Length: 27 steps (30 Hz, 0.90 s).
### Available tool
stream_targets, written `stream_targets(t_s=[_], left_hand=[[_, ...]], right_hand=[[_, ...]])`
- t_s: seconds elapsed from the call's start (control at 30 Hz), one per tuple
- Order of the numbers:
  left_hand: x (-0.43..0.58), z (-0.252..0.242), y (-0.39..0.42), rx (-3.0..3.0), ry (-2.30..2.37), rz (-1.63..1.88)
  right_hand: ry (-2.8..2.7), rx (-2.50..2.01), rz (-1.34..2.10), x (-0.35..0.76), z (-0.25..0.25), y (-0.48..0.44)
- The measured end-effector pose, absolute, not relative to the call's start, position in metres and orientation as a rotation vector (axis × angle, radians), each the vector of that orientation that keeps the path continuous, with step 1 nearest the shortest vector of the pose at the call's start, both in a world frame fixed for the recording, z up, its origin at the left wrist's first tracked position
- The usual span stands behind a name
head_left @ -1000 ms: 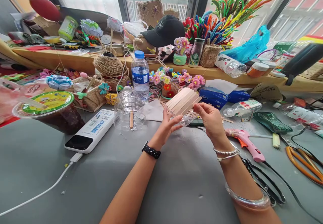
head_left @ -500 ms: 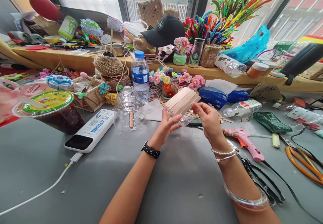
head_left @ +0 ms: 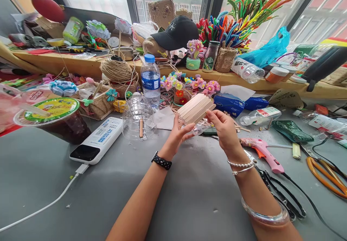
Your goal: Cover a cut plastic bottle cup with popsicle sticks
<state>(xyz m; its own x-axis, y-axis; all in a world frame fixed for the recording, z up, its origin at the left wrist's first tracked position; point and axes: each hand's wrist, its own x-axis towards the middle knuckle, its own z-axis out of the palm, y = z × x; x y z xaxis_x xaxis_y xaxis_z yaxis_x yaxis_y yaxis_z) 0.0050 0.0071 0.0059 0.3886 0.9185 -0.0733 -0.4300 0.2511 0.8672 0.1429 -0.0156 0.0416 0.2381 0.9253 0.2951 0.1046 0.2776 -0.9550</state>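
Observation:
Several pale craft sticks [head_left: 194, 108] lie side by side in a tilted panel over a clear plastic piece [head_left: 200, 128], which looks like part of a bottle. My left hand [head_left: 179, 134] is closed around the left and lower side of this work. With thumb and forefinger, my right hand [head_left: 221, 126] pinches the right end of the nearest craft stick. The underside of the panel is hidden. To the left, a cut clear bottle [head_left: 132, 105] lies near my left hand with a single stick on it. A pink glue gun [head_left: 267, 154] rests right of my right wrist.
A white power bank [head_left: 99, 141] with a cable and a lidded drink cup [head_left: 59, 119] stand at left. Behind are a water bottle [head_left: 150, 80] and blue tissue packs [head_left: 229, 104]. Orange-handled scissors [head_left: 325, 174] and black-handled pliers [head_left: 282, 194] lie at right.
Almost nothing differs. Both hands keep the same hold on the craft sticks and plastic piece, with only a tiny shift of the left hand.

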Motion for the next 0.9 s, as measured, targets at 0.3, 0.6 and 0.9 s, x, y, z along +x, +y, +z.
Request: stream_targets(t_s=[0.3,0.6,0.9], left_hand=[[0.004,0.014,0.001,0.838,0.548,0.989],[0.006,0.014,-0.001,0.894,0.616,0.998],[0.009,0.017,-0.004,0.866,0.694,1.042]], right_hand=[[-1.182,-1.168,0.753,0.144,0.04,-0.015],[-1.18,-1.154,0.764,0.144,0.039,-0.014],[-1.145,-1.106,0.518,0.138,0.031,-0.013]])
